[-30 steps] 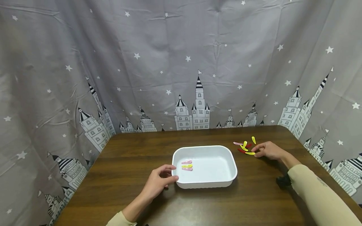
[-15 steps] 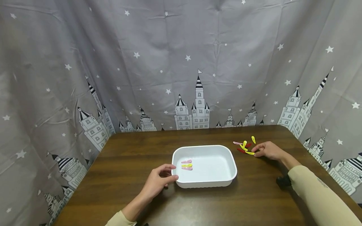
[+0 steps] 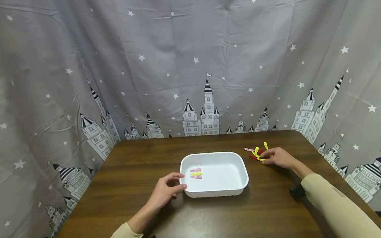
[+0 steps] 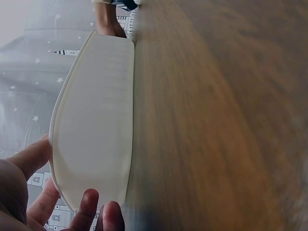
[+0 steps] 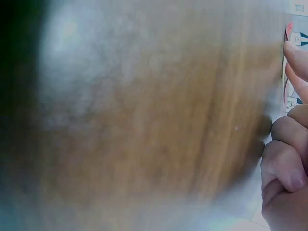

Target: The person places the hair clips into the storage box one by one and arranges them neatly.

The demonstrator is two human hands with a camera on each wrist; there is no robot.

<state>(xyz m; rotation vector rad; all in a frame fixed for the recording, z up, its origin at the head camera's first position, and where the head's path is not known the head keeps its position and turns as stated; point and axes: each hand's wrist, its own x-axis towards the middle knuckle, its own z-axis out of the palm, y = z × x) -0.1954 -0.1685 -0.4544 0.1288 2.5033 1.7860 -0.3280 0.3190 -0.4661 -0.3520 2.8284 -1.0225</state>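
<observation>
Behind everything hangs a grey fabric curtain printed with white stars and castles (image 3: pixel 190 66), closing off the back and sides of the dark brown wooden counter (image 3: pixel 134 165). Landmark at the middle of that counter is a white rectangular plastic tray with rounded corners and a raised rim (image 3: pixel 235 158). Inside the tray, close to its left wall, three small snap hair clips (image 3: pixel 195 173) lie flat in a neat stack of rows: pink, yellow, pink. Left of the tray, the left hand (image 3: pixel 165 191) grips the tray's near-left corner, fingers curled at the rim and thumb along the outer wall. Right of the tray and a little further back, the right hand (image 3: pixel 278 157) rests on the counter with its fingers curled, fingertips touching a loose heap of yellow, red and pink hair clips (image 3: pixel 256 152); whether it pinches one, I cannot tell. Those clips lie criss-crossed, some overlapping.
</observation>
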